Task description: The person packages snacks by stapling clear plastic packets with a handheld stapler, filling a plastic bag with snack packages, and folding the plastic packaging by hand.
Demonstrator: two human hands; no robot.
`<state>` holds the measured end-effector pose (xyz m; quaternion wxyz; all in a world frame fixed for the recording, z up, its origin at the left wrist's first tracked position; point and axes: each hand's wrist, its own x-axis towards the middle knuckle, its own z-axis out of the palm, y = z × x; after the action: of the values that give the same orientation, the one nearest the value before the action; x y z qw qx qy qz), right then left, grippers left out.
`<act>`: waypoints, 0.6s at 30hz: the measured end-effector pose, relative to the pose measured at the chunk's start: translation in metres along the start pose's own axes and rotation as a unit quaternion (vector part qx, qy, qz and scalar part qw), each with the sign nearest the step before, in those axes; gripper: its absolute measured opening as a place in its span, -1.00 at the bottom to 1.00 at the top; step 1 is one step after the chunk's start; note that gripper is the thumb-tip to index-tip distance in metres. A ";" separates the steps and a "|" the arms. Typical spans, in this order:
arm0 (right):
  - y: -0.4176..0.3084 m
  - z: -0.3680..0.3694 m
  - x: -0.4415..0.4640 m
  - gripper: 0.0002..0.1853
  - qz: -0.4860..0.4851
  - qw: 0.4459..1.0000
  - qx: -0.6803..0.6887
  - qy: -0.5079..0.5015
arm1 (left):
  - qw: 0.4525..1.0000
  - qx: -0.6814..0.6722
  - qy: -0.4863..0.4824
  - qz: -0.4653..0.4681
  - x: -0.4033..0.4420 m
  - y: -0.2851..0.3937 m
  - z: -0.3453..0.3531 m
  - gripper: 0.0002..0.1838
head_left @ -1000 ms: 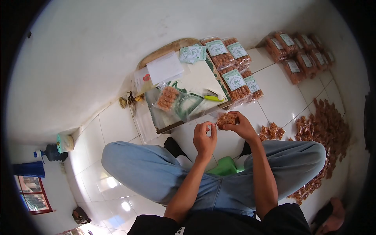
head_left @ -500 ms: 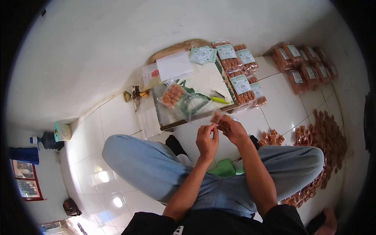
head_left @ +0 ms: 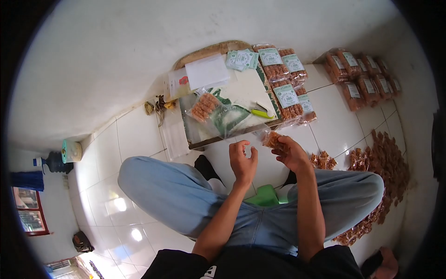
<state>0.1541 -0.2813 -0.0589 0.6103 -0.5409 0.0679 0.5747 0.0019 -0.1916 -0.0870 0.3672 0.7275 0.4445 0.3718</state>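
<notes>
My right hand [head_left: 295,154] pinches a small clear snack packet [head_left: 271,138] with reddish-brown pieces inside, just off the near edge of the low table. To its left, my left hand [head_left: 243,162] is empty, its fingers loosely curled and thumb apart. Beyond the hands, a larger clear bag [head_left: 204,108], partly filled with rows of similar brown packets, lies on the low table [head_left: 246,93]. A lime-green stapler [head_left: 262,113] rests to the right of that bag.
Green labels [head_left: 242,59] and white paper [head_left: 206,73] lie at the table's back. Labelled full bags [head_left: 285,98] stand along its right side, with more stacked bags [head_left: 367,79] by the wall. Loose small packets [head_left: 390,172] are heaped on the right floor. A green object [head_left: 265,195] sits between my legs.
My hands have come apart: the left has let go and moved slightly down. The right has shifted right with the snack packet, which now shows more fully.
</notes>
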 end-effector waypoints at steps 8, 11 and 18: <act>0.015 -0.021 0.000 -0.82 -0.016 0.999 0.023 0.019 | 0.993 0.075 0.031 0.088 -0.006 0.000 0.002 -0.78; 0.022 -0.026 0.008 -0.79 -0.005 0.999 0.015 -0.033 | 0.995 0.054 0.025 0.075 -0.007 0.002 0.005 -0.79; 0.035 -0.013 0.020 -0.58 -0.023 0.995 0.051 -0.087 | 0.996 0.052 0.034 0.060 -0.007 0.000 0.007 -0.83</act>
<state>0.1407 -0.2871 -0.0985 0.6540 -0.4581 0.0312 0.6012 0.0055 -0.1993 -0.0914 0.2910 0.7578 0.4310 0.3942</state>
